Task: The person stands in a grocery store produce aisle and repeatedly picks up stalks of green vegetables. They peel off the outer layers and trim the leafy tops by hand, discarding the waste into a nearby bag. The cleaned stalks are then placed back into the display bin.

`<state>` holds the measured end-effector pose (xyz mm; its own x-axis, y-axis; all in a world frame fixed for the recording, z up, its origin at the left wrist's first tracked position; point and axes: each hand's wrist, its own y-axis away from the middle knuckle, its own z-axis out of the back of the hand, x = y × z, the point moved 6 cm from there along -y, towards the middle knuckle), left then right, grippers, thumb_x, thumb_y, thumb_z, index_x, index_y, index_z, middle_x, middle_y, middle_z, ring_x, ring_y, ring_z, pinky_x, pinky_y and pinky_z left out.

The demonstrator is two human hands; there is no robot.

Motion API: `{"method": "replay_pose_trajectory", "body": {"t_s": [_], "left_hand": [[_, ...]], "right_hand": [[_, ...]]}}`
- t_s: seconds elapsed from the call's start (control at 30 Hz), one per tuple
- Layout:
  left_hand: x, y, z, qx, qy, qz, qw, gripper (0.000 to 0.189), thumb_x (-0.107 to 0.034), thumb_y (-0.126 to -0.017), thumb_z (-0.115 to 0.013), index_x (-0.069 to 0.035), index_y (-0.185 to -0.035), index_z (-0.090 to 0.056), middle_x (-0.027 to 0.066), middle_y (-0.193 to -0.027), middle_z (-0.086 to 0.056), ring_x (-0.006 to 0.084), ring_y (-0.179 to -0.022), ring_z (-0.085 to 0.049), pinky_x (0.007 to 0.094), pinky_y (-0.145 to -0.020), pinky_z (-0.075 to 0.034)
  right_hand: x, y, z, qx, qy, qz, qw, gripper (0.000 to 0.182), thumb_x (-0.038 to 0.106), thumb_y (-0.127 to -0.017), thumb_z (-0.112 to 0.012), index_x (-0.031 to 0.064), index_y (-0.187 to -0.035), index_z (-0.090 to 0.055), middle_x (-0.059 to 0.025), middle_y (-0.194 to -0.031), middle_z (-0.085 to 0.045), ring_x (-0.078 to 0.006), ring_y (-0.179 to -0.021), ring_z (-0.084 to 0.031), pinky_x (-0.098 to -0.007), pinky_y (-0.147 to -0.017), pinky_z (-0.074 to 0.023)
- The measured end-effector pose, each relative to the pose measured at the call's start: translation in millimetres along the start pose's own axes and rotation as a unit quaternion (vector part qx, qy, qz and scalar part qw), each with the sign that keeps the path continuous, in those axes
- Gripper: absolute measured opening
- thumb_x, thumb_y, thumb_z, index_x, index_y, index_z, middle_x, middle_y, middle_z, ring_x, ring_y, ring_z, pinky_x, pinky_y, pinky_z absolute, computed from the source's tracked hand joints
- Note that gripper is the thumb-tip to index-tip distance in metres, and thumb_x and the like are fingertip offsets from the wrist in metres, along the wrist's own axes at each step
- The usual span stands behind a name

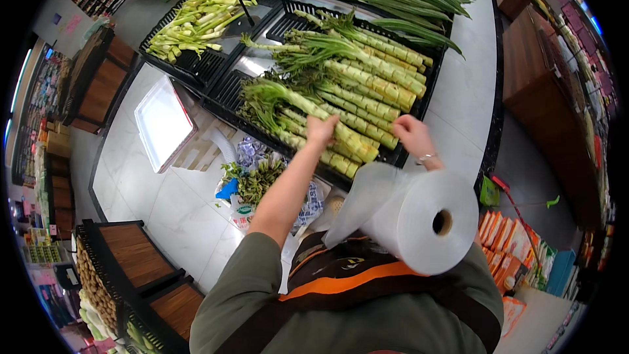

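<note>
My left hand [322, 130] is closed around a thick celtuce stem [351, 137] with a leafy top, at the near edge of the pile. More celtuce stems [368, 101] lie side by side in a black slatted tray [427, 93], cut ends to the right. My right hand [412, 135] is at the cut ends of the stems, its fingers bent; whether it holds anything cannot be made out. Close below the camera, a large roll of clear plastic bags [417, 216] hides part of my right arm, its loose end hanging to the left.
Beyond the tray lie ridged green gourds [408, 0], with pale green stalks [196, 19] in another black tray at left. A white foam box [164, 125] and a bag of leafy trimmings [255, 182] stand on the floor before me. A wooden stand [135, 250] is at lower left.
</note>
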<state>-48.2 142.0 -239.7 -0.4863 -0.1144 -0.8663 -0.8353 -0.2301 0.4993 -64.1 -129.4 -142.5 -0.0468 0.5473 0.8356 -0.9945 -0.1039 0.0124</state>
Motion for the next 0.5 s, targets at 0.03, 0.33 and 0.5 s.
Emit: {"method": "replay_pose_trajectory", "body": {"t_s": [0.03,0.33,0.5], "left_hand": [[11.5,-3.2,-7.1,-0.013,-0.028,0.029,0.999,0.062,-0.027,-0.08,-0.073,0.002,-0.125,-0.041,0.014,-0.1,-0.062,0.0263,-0.082,-0.064,0.0395,-0.059,-0.057],[-2.2,12.9,-17.1,0.014,-0.259,0.118,0.959,0.115,-0.036,-0.079,-0.072,0.012,-0.142,0.011,0.0238,-0.101,-0.065,0.0277,-0.064,-0.069,0.0382,-0.058,-0.057],[-2.6,19.7,-8.7,-0.002,-0.361,0.023,0.932,0.108,-0.035,-0.077,-0.074,0.014,-0.142,-0.003,0.025,-0.09,-0.067,0.033,-0.085,-0.068,0.044,-0.073,-0.055]], "right_hand": [[7.7,-17.6,-20.3,0.026,0.11,0.069,0.991,0.016,0.02,-0.086,-0.062,0.0054,-0.093,-0.063,-0.0092,-0.084,-0.068,-0.0199,-0.074,-0.065,-0.0334,-0.069,-0.0519],[-18.6,-95.4,-154.1,0.158,0.473,0.193,0.845,0.022,0.015,-0.081,-0.062,0.0022,-0.099,-0.063,-0.017,-0.105,-0.059,-0.0281,-0.08,-0.066,-0.0395,-0.059,-0.0549],[-14.5,-111.1,-175.1,0.237,0.523,0.196,0.795,0.029,0.021,-0.08,-0.066,0.0036,-0.104,-0.064,-0.0157,-0.109,-0.06,-0.0278,-0.087,-0.067,-0.0387,-0.069,-0.0554]]}}
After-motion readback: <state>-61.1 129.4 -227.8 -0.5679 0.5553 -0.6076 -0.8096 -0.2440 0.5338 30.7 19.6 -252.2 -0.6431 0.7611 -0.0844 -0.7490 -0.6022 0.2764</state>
